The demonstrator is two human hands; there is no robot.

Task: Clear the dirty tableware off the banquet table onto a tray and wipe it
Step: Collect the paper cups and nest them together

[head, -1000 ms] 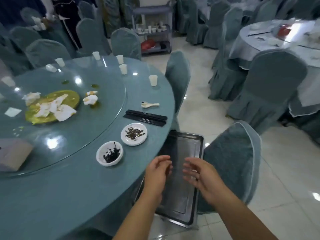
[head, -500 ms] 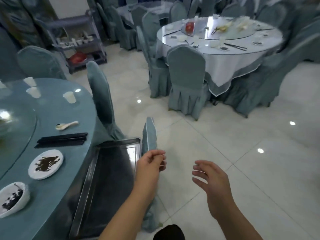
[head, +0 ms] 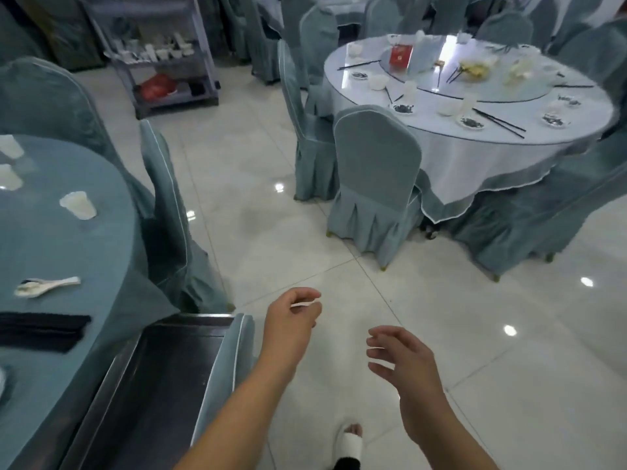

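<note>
**Hands.** Both hang over the floor, to the right of the tray and well apart from the tableware.
- Left hand (head: 293, 320): fingers loosely curled, holding nothing.
- Right hand (head: 403, 361): fingers relaxed and spread, holding nothing.

**Location.** The tableware lies on the desk (head: 74, 252) at the left edge of view: a cup (head: 78, 205), a spoon (head: 47, 286) and a bundle of chopsticks (head: 40, 330).

**Handling (judged).**
- Cup: thin, light and probably crushable. Take it by the wall near the rim and keep it upright. Contents cannot be told.
- Spoon: looks ceramic, so stiff, smooth and chippable. Pinch the handle.
- Chopsticks: rigid, light and liable to roll apart. Gather the bundle at mid-length.

**Tray** (head: 152, 385). Dark metal with a raised rim, it appears to rest on a chair (head: 224, 361) seat just beside the desk. No tableware shows in its visible part. It is stiff, so carry it by two opposite rims.
</note>
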